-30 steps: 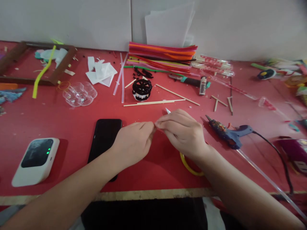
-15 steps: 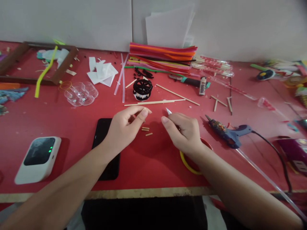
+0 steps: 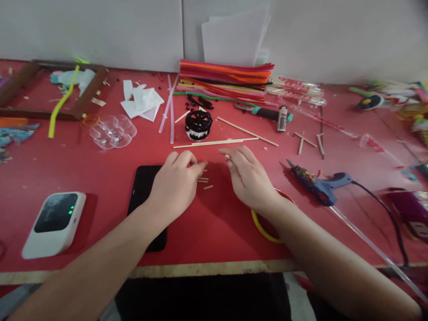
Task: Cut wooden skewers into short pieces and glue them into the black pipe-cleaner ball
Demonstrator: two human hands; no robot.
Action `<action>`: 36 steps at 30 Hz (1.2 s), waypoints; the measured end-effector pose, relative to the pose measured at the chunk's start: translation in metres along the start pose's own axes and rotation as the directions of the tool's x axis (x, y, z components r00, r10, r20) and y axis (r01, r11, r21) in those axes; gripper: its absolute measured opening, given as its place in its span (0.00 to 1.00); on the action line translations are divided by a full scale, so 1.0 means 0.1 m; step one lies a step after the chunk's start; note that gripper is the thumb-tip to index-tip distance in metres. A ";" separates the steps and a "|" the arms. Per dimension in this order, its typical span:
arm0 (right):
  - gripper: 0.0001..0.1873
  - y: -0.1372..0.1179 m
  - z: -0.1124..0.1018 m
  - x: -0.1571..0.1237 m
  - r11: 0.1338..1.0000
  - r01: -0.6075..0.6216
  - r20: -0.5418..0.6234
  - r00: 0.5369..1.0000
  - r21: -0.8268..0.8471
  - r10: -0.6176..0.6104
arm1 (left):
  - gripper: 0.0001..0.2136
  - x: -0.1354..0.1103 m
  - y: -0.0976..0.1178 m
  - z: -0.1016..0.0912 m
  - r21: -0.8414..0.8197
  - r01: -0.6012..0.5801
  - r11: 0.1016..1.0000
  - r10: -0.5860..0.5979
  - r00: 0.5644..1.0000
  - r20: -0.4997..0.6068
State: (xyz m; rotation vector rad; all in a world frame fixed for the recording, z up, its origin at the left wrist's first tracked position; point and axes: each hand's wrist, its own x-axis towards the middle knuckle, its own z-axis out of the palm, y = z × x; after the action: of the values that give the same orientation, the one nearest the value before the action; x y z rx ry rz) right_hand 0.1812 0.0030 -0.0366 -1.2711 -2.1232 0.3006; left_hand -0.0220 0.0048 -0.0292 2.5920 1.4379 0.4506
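My left hand [image 3: 175,185] is closed in a pinch, its fingertips at a short piece of wooden stick [image 3: 205,170]. More short stick pieces [image 3: 203,180] lie just below those fingertips on the red table. My right hand [image 3: 249,178] is closed, a little to the right. A small pale tip [image 3: 228,157] shows between its thumb and forefinger; the rest is hidden in the hand. Beyond both hands lie thin wooden sticks [image 3: 217,142] and a small round black piece with a spoked top [image 3: 198,125].
A black phone [image 3: 142,183] lies under my left wrist, a yellow-rimmed round thing [image 3: 264,229] under my right forearm. To the right is a glue gun [image 3: 314,183] with its cord. Pipe cleaners [image 3: 227,73] are stacked at the back. A white device [image 3: 55,225] sits left.
My left hand has lowered toward the short stick pieces, where another piece now shows at its fingertips. My right hand has turned and shifted slightly left; the silver point at it is hidden now.
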 end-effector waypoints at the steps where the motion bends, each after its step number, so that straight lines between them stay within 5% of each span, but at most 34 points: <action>1: 0.17 0.01 0.00 0.00 1.000 0.007 -0.009 1.000 0.000 -0.007 | 0.14 0.00 -0.01 0.01 -0.010 -0.006 1.000 0.007 1.000 0.016; 4: 0.16 0.03 0.00 0.00 1.000 0.007 -0.031 0.999 0.001 -0.007 | 0.17 0.00 -0.02 0.01 -0.077 0.006 0.997 -0.004 1.000 0.019; 9: 0.14 -0.01 -0.05 -0.01 1.000 0.000 -0.007 1.000 -0.013 0.000 | 0.08 0.02 0.03 -0.07 -0.377 0.020 0.926 -0.089 0.982 -0.165; 15: 0.29 -0.17 -0.08 -0.02 0.978 0.082 0.307 0.951 -0.191 -0.020 | 0.16 0.02 0.07 -0.13 -0.836 0.112 0.537 -0.444 0.881 -0.167; 19: 0.27 -0.18 -0.10 0.00 0.976 0.094 0.330 0.944 -0.197 -0.025 | 0.20 0.05 0.03 -0.07 -0.919 0.108 0.380 -0.529 0.840 -0.120; 24: 0.22 -0.15 -0.12 0.00 0.984 0.120 0.245 0.966 -0.133 -0.084 | 0.02 0.09 0.03 -0.04 -0.943 0.071 0.326 -0.560 0.818 -0.132; 36: 0.18 -0.13 -0.15 0.01 0.975 0.215 0.223 0.955 -0.064 -0.196 | 0.06 0.11 -0.02 0.00 -0.939 0.146 0.311 -0.585 0.808 -0.068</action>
State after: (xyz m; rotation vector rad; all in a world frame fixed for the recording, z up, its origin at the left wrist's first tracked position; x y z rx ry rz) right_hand 0.1805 -0.0049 -0.0184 -1.0929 -2.4559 0.2681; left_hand -0.0184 0.0148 -0.0278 1.2192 1.2561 1.3154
